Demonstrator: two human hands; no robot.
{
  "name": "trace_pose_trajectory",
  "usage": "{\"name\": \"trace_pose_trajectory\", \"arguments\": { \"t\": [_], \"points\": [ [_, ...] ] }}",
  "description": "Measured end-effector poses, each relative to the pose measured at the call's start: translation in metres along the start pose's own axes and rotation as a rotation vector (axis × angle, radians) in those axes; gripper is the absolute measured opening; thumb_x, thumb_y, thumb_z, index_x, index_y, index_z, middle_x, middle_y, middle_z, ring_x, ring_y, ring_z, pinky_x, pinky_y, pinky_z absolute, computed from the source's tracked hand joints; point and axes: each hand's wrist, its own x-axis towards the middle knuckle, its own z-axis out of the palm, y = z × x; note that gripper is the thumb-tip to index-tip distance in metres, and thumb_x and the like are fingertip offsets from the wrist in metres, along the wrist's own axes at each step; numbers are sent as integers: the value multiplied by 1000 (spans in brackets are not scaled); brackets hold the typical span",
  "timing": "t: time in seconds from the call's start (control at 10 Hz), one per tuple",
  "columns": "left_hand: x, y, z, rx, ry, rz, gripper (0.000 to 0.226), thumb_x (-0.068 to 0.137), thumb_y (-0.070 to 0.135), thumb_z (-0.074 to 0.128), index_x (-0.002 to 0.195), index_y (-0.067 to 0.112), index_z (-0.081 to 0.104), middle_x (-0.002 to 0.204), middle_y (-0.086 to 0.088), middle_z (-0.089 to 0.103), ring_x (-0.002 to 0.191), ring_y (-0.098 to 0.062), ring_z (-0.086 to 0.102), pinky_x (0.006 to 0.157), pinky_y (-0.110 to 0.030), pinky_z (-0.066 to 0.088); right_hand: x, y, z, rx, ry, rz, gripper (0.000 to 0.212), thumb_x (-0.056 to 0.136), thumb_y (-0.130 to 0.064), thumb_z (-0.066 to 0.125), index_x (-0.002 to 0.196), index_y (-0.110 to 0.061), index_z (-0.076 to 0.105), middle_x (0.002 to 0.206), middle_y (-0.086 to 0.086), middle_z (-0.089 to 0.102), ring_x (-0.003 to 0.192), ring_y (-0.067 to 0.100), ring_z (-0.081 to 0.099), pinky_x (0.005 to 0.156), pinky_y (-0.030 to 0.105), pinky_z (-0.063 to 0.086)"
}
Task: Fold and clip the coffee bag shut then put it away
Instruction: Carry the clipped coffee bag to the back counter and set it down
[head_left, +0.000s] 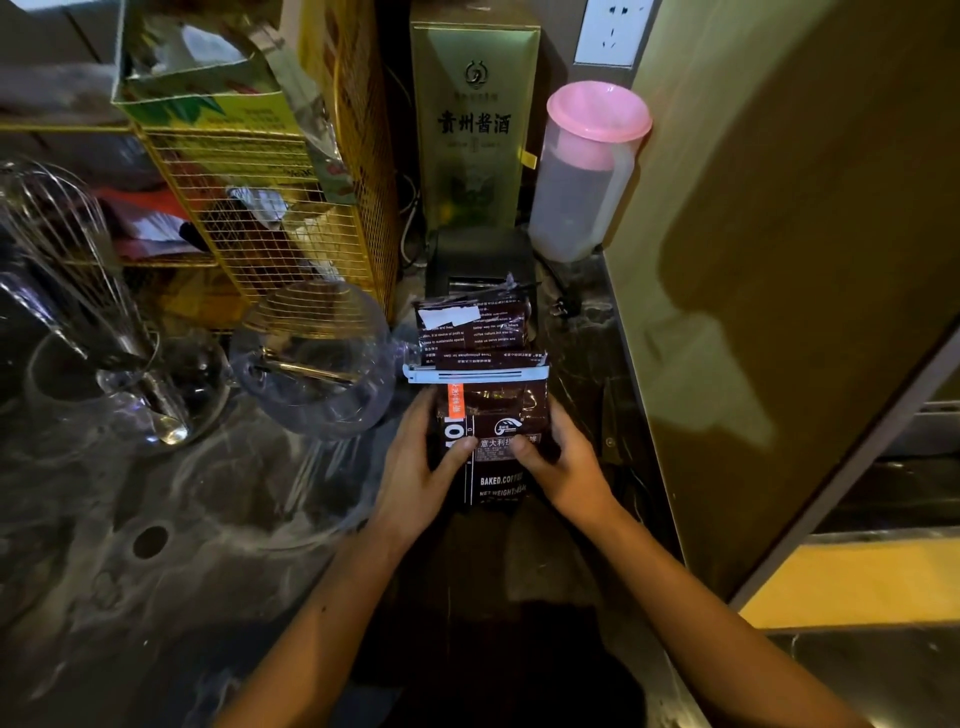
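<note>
A dark brown coffee bag (493, 410) stands on the dark marble counter (218, 519), near its back right corner. Its top part is folded over to the far side, and a long pale blue clip (475, 374) is clamped across the fold. My left hand (415, 467) grips the bag's left side, thumb on the front label. My right hand (563, 462) grips the right side, thumb also on the front. Both hands hold the lower half of the bag, below the clip.
Behind the bag sit a small black box (480, 254), a tall green carton (475, 124) and a pink-lidded plastic jug (584, 171). A glass bowl (317, 358), a whisk (78, 270) and a yellow wire rack (270, 208) stand to the left. An olive panel (779, 260) rises on the right.
</note>
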Motion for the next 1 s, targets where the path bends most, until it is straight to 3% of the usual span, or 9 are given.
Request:
{"name": "trace_pose_trajectory", "arguments": {
  "t": [0.1, 0.4, 0.8, 1.0],
  "points": [
    [-5, 7, 1, -34, -7, 5, 71, 90, 42, 63, 149, 38, 24, 146, 11, 49, 133, -6, 49, 108, -44, 45, -3, 0, 0, -10, -9, 2, 64, 92, -29, 66, 148, -28, 34, 138, -6, 58, 127, 7, 55, 103, 35, 49],
    [-8, 13, -2, -16, -56, -3, 75, 91, 37, 65, 150, 37, 20, 145, 11, 50, 132, -3, 49, 108, -45, 45, -8, 0, 2, -46, 10, -31, 69, 88, -42, 66, 147, -30, 34, 138, -10, 57, 127, 2, 53, 106, 36, 47],
    [-9, 4, 3, -28, -25, -64, 91, 82, 56, 69, 152, 41, 13, 151, 11, 43, 138, -10, 43, 109, -51, 42, -7, 2, 2, -24, 5, -17, 79, 81, -50, 69, 148, -34, 30, 138, -12, 56, 126, -1, 53, 101, 27, 46],
    [-17, 11, 1, -60, 2, -13, 84, 86, 49, 65, 152, 40, 14, 152, 12, 41, 139, -7, 41, 112, -49, 39, -18, -6, 5, -24, 33, -62, 66, 88, -31, 69, 143, -41, 33, 134, -20, 54, 122, -12, 50, 96, 13, 44]
  ]
}}
